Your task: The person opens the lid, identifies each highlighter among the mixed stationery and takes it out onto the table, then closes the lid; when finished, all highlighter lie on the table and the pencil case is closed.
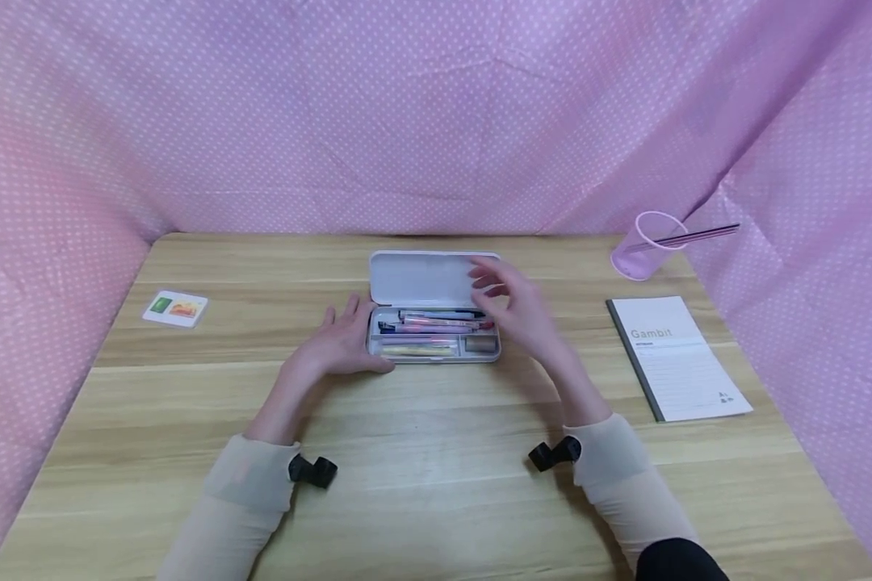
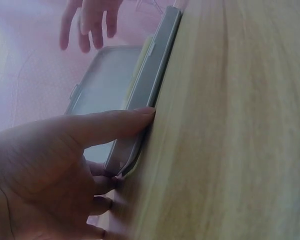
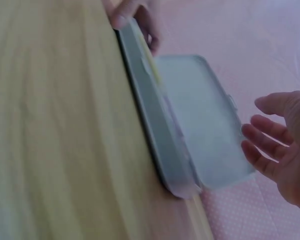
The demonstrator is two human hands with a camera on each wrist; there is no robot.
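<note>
A white pencil case (image 1: 434,361) lies on the table with its lid (image 1: 421,278) raised at the back. Inside are several pens (image 1: 436,324), some pale yellow sticks and a grey-brown block (image 1: 480,344) in the front right compartment. My left hand (image 1: 341,343) holds the case at its left end. Its thumb lies along the front wall in the left wrist view, while the other fingers are spread at the end. Above the right part of the case is my right hand (image 1: 519,311), fingers loosely bent and holding nothing, overlapping the lid's right edge.
To the right lies a white notebook (image 1: 679,359) with a dark spine. Behind it a pink cup (image 1: 635,254) holds thin dark sticks (image 1: 705,234). At the far left is a small white card (image 1: 176,309) with coloured pictures. Pink dotted cloth (image 1: 407,121) hangs around the table.
</note>
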